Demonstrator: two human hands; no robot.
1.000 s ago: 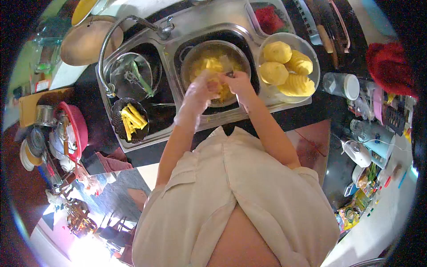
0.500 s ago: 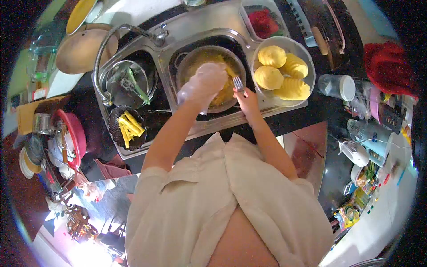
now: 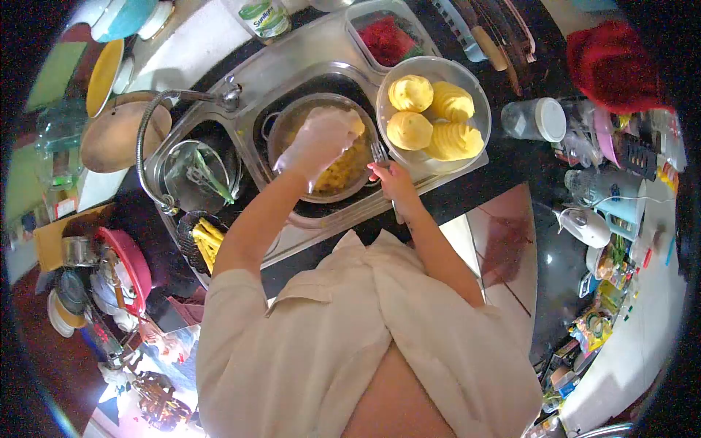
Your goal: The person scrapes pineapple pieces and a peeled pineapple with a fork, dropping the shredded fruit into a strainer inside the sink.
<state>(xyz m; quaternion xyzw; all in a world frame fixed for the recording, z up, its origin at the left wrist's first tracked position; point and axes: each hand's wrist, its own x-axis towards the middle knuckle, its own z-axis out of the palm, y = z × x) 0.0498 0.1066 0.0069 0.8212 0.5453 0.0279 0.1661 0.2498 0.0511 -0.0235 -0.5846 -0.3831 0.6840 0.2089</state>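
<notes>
My left hand (image 3: 321, 137), in a clear plastic glove, is over a metal pot (image 3: 274, 153) set in the right sink basin. Its fingers are closed around a yellow piece of pineapple (image 3: 357, 126), mostly hidden by the glove. Shredded pineapple (image 3: 342, 174) lies in the pot below. At the pot's right rim, my right hand (image 3: 393, 181) grips a fork (image 3: 379, 152) with the tines pointing up. Just beyond it, a clear plastic tub (image 3: 478, 77) holds several peeled pineapples (image 3: 451, 140) with spiral grooves.
Pineapple sticks (image 3: 207, 239) fill a black basket (image 3: 187, 241) at lower left. The left basin has a glass bowl (image 3: 175, 175) with a knife, beneath a curved faucet (image 3: 142, 146). Behind stand a container of red stuff (image 3: 383, 40) and a Sunlight bottle (image 3: 264, 18); a lidded jar (image 3: 524, 119) lies right.
The view has shifted. My right hand with the fork has drawn back from inside the pot to its right edge. My left hand stays over the pot, and more shredded pineapple shows.
</notes>
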